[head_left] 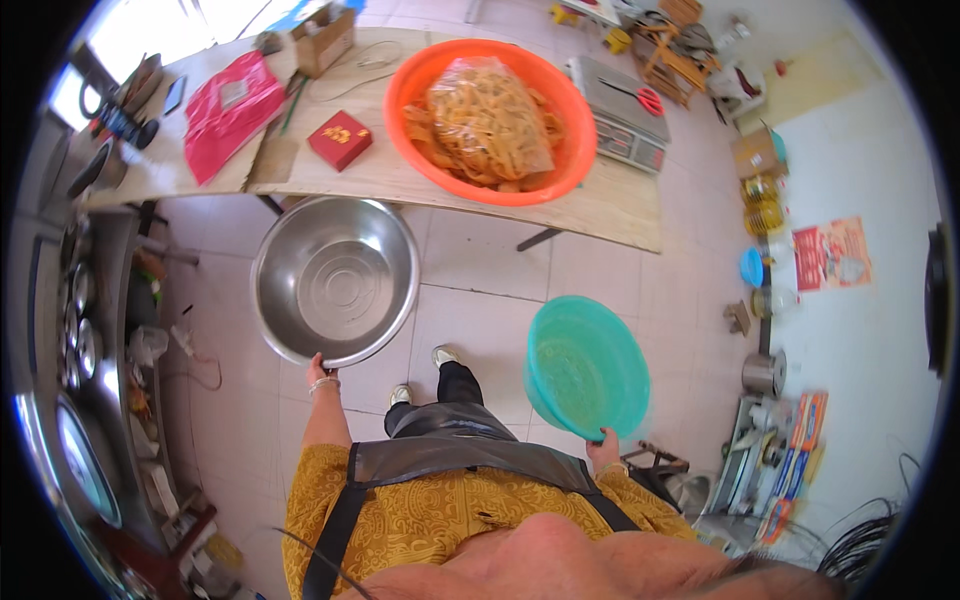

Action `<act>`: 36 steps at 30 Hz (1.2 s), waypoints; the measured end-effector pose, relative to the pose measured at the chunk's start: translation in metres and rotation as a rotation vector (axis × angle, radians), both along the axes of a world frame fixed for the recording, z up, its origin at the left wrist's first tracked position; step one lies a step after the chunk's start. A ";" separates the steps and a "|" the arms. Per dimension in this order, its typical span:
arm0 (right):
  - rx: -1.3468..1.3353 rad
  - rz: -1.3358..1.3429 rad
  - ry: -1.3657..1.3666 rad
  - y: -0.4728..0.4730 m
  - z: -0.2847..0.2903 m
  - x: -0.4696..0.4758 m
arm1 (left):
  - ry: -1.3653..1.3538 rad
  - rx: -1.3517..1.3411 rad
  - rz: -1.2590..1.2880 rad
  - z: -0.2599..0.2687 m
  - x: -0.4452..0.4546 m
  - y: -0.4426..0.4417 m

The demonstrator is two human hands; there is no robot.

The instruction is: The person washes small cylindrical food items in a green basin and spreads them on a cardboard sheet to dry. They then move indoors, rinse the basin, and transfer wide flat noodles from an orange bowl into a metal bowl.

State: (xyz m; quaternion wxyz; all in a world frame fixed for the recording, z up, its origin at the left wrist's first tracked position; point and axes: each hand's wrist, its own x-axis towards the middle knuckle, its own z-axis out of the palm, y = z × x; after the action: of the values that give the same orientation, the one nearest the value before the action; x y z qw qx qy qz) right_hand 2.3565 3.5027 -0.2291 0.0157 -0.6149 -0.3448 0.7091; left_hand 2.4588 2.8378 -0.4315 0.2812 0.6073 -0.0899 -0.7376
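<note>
My left hand point(318, 370) grips the near rim of a large stainless steel basin point(337, 282), which has nothing in it and hangs beside the table's front edge. On the other side, my right hand point(602, 447) holds a green plastic basin point(586, 367) by its near rim; the basin is tilted. Ahead on the wooden table point(450, 196), an orange plastic basin point(491, 191) contains brownish flat strips, with a clear plastic bag point(487, 112) of similar strips on top. A red box point(340, 140) sits left of that basin.
The table also bears a pink plastic bag point(234, 112), a cardboard box point(324, 43), a phone point(175, 95) and a digital scale point(630, 112) with red-handled scissors point(649, 101). Metal shelving point(112, 300) stands at left. Oil bottles point(763, 217) and a metal pot point(763, 373) line the right wall.
</note>
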 end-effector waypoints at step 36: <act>-0.073 -0.666 0.692 0.234 0.122 0.193 | -0.017 -0.659 -2.396 0.194 -0.190 0.563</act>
State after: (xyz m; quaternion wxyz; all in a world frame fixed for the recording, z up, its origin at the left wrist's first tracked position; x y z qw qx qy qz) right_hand 2.5496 3.7371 -0.1067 0.3340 -0.4200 -0.0784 0.8402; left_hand 2.2693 3.4011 -0.2380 -0.4307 0.0477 -0.7702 -0.4680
